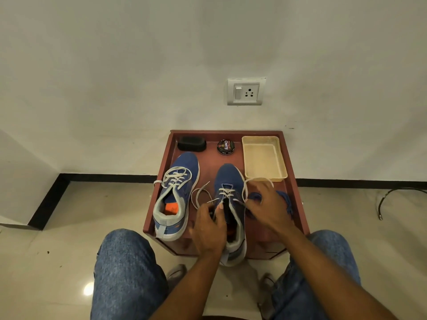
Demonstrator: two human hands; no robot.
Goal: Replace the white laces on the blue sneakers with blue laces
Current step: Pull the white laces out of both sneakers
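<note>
**Both hands on the right-hand sneaker's white lace**

The person sits with denim-clad knees either side of a low red-brown tray table (298, 181) pushed against the wall. I take that table as the landmark.

On its near middle, heel hanging over the front edge, stands the sneaker being worked on (228, 181), toe pointing to the wall. The left hand (209, 229) sits at the shoe's mouth, fingers curled in, thumb and fingertips pinching a strand of the white lace (227, 192) just above the tongue. The right hand (265, 204) is at the shoe's right flank, fingers bent and closed on the other run of the same lace, which loops up and away from it towards the basket. The lace is loosened at the top eyelets, with one slack loop lying on the table to the shoe's left.

The blue laces (285, 199) lie in a heap on the table's right side, partly under the right hand.

The second sneaker (182, 174) stands along the table's left edge, its white lace fully threaded.

At the table's far edge: a black brush (191, 143) at the left corner, a polish tin (226, 146) in the middle, and a cream basket (277, 158) at the right corner.
</note>
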